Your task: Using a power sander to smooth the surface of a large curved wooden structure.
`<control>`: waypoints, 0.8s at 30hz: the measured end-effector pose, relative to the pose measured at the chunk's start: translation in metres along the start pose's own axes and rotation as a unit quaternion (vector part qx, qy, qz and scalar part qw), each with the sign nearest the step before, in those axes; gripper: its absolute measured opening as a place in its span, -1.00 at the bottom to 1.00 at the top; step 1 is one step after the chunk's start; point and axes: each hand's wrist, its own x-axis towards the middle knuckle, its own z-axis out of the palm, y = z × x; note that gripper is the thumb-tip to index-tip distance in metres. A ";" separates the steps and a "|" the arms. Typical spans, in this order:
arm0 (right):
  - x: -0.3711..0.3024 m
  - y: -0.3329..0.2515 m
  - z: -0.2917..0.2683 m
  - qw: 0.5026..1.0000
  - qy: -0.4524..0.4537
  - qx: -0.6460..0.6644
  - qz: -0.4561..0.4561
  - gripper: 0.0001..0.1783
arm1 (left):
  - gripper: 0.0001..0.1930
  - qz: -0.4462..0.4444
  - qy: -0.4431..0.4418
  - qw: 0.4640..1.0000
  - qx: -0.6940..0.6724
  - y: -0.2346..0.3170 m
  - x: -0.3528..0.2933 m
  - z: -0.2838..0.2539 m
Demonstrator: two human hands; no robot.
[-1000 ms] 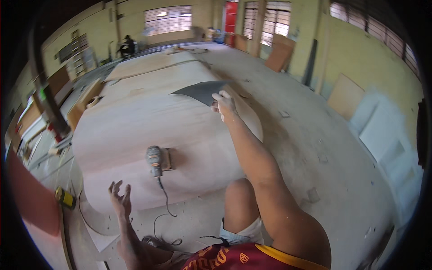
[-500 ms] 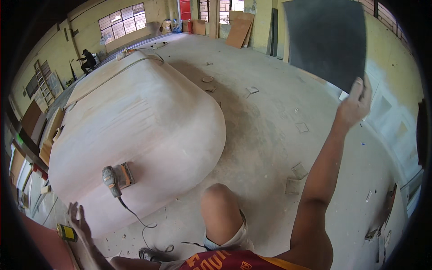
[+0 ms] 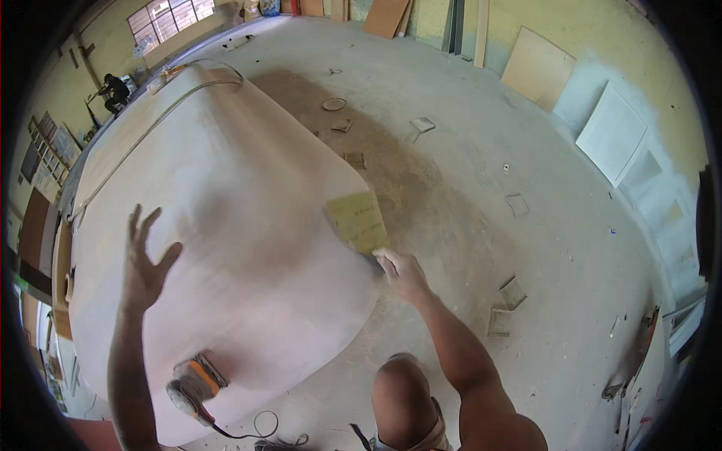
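Observation:
My right hand (image 3: 402,274) pinches one corner of a sheet of sandpaper (image 3: 359,223). The yellowish printed back of the sheet faces me, at the right edge of a large, smooth, pale moulded form (image 3: 256,286). Whether the sheet touches the form I cannot tell. My left hand (image 3: 147,263) is raised over the form's left part with fingers spread and nothing in them. Nearer to me, an orange and grey electric sander (image 3: 197,383) rests on the form, its black cord (image 3: 256,434) trailing toward the floor.
A long thin hose or strip (image 3: 154,124) lies across the form's far part. On the dusty floor to the right are several worn sandpaper pieces (image 3: 513,293). Panels (image 3: 538,68) lean on the right wall. Another person (image 3: 114,92) crouches at the far left.
My right hand has swung the sandpaper down and left from the upper right; its dark face showed before, its yellowish back now. My left hand has risen over the form. The view has shifted.

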 end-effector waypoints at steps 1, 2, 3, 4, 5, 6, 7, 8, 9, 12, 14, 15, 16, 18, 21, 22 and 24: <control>-0.003 -0.001 -0.008 1.000 0.019 0.000 0.005 -0.74 | -0.17 -0.012 -0.032 0.999 0.037 0.004 0.021 0.015; -0.009 -0.001 -0.020 0.999 0.040 0.002 0.011 -0.74 | -0.14 -0.026 -0.051 0.998 0.039 0.007 0.040 0.028; -0.017 0.004 -0.031 0.999 0.038 0.007 0.023 -0.74 | -0.11 -0.040 -0.069 0.996 0.041 0.010 0.056 0.042; -0.026 0.014 -0.042 0.997 0.046 0.002 0.055 -0.74 | -0.10 -0.069 -0.095 0.992 0.057 0.017 0.071 0.058; -0.039 0.020 -0.054 0.995 0.053 -0.001 0.086 -0.74 | -0.09 -0.098 -0.120 0.985 0.074 0.023 0.082 0.075; -0.052 0.019 -0.064 0.989 0.044 -0.013 0.138 -0.74 | -0.11 -0.130 -0.136 0.978 0.089 0.018 0.087 0.093; -0.065 0.017 -0.073 0.982 0.035 -0.024 0.184 -0.75 | -0.16 -0.120 -0.120 0.979 0.110 -0.007 0.086 0.110; -0.087 0.020 -0.086 0.976 0.034 -0.036 0.212 -0.75 | -0.16 -0.166 -0.130 0.971 0.114 0.017 0.094 0.111; -0.113 0.023 -0.100 0.969 0.032 -0.050 0.238 -0.75 | -0.17 -0.214 -0.139 0.960 0.117 0.041 0.099 0.113; -0.193 0.028 -0.131 0.929 -0.011 -0.071 0.364 -0.74 | -0.26 -0.208 -0.138 0.958 0.142 0.056 0.103 0.103; -0.242 0.026 -0.146 0.901 -0.030 -0.076 0.427 -0.74 | -0.25 -0.211 -0.136 0.956 0.149 0.049 0.104 0.093; -0.268 0.026 -0.155 0.895 -0.023 -0.065 0.441 -0.74 | -0.24 -0.211 -0.132 0.958 0.145 0.046 0.103 0.093; -0.287 0.023 -0.166 0.879 -0.040 -0.070 0.471 -0.72 | -0.24 -0.227 -0.133 0.952 0.155 0.046 0.101 0.090; -0.336 0.013 -0.194 0.851 -0.034 -0.079 0.519 -0.72 | -0.21 -0.204 -0.143 0.954 0.165 0.058 0.112 0.094; -0.435 0.036 -0.229 0.819 -0.061 -0.134 0.555 -0.72 | -0.17 -0.202 -0.131 0.959 0.147 0.051 0.115 0.111; -0.460 0.036 -0.243 0.842 -0.135 -0.160 0.497 -0.64 | -0.16 -0.210 -0.137 0.957 0.148 0.049 0.114 0.112; -0.446 0.014 -0.265 0.856 -0.214 -0.157 0.443 -0.58 | -0.14 -0.231 -0.130 0.951 0.159 0.053 0.117 0.099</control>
